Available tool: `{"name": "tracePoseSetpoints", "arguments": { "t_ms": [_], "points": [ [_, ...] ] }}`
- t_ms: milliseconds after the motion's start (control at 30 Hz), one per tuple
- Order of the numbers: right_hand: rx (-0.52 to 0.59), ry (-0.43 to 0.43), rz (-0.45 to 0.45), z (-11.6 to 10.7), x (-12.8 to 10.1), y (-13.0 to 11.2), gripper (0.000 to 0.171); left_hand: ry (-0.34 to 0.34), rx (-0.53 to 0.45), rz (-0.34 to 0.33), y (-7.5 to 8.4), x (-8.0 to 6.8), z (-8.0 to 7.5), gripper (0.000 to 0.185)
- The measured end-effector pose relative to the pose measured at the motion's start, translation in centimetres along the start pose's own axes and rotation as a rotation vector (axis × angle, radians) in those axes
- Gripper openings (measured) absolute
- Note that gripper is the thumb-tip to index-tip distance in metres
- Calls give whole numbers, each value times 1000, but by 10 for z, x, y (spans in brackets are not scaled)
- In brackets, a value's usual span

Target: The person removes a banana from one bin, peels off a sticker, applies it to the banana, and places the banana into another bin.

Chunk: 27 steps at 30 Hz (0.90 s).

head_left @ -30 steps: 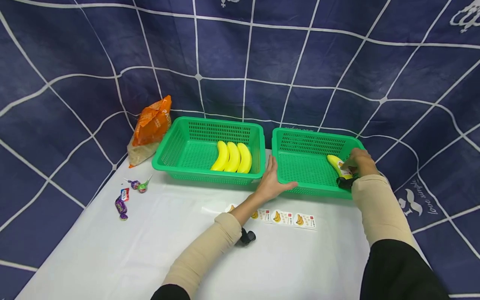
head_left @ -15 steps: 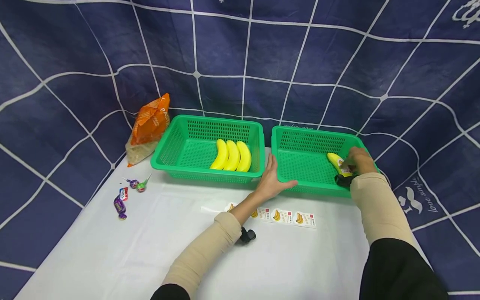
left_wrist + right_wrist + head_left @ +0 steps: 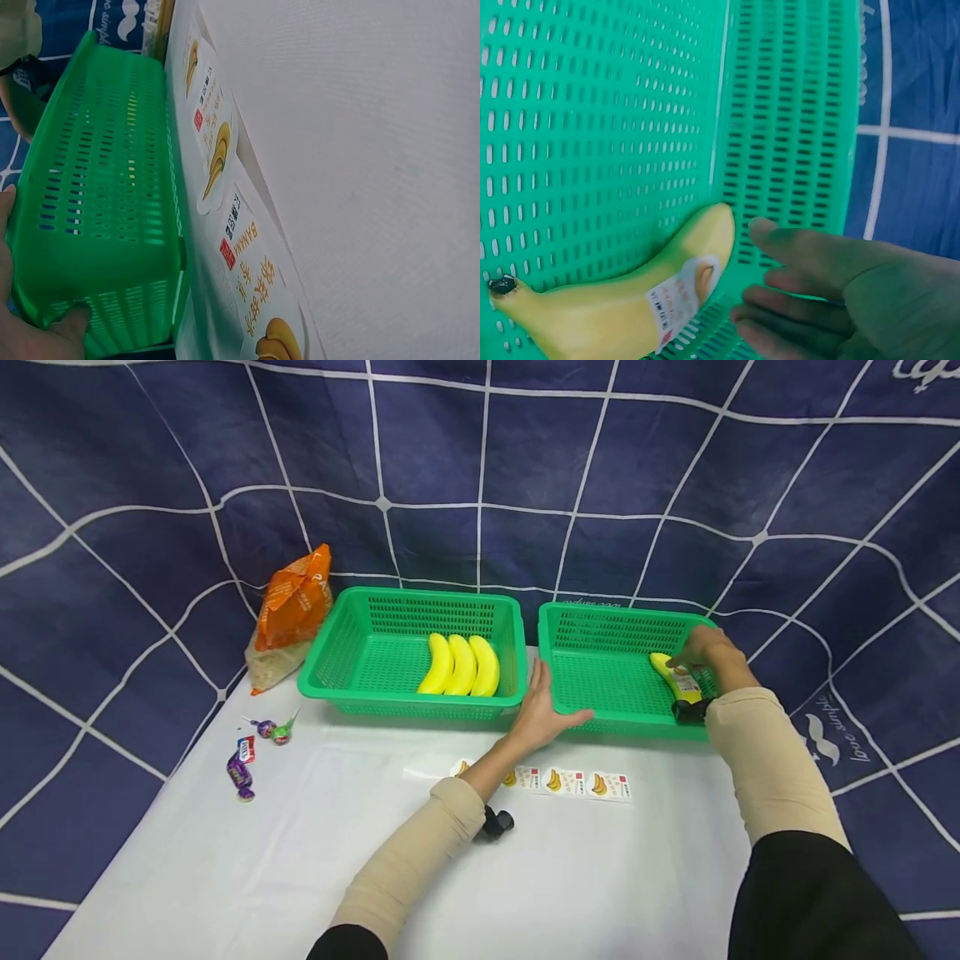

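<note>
The right hand [image 3: 712, 652] has shifted off the banana [image 3: 607, 315], uncovering more of its label [image 3: 676, 300].

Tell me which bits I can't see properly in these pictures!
Sticker strip: part hidden behind the left forearm, head view.
Right basket: right end partly covered by the right hand and sleeve, head view.
Purple candy: wrapper's writing too small, head view.
Left hand: cut off by the left edge, left wrist view.
Stickered banana: lower side cut off by the bottom edge, right wrist view.
</note>
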State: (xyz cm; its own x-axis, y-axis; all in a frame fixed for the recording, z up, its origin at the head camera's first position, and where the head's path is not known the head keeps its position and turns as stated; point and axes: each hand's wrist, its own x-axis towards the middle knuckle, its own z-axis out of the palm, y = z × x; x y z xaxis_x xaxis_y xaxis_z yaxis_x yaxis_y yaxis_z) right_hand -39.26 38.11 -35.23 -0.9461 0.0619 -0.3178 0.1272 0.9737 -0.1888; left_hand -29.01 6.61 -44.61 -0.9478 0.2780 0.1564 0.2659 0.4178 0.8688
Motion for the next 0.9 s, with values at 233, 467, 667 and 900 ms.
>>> {"name": "tracePoseSetpoints", "arguments": {
  "t_ms": [233,467,667,900],
  "points": [
    [-16,69,-94,-1,-15,-19,52,-8,-10,-5,0,-3,-2,119],
    [-35,164,-169,-3,-35,-38,60,3,-14,10,-1,-1,-2,119],
    [-4,216,-197,2,-55,-45,64,-2,-28,3,1,0,-2,121],
    [13,255,-216,15,-82,-52,61,-2,-10,0,1,-2,-1,120]
  ]
}}
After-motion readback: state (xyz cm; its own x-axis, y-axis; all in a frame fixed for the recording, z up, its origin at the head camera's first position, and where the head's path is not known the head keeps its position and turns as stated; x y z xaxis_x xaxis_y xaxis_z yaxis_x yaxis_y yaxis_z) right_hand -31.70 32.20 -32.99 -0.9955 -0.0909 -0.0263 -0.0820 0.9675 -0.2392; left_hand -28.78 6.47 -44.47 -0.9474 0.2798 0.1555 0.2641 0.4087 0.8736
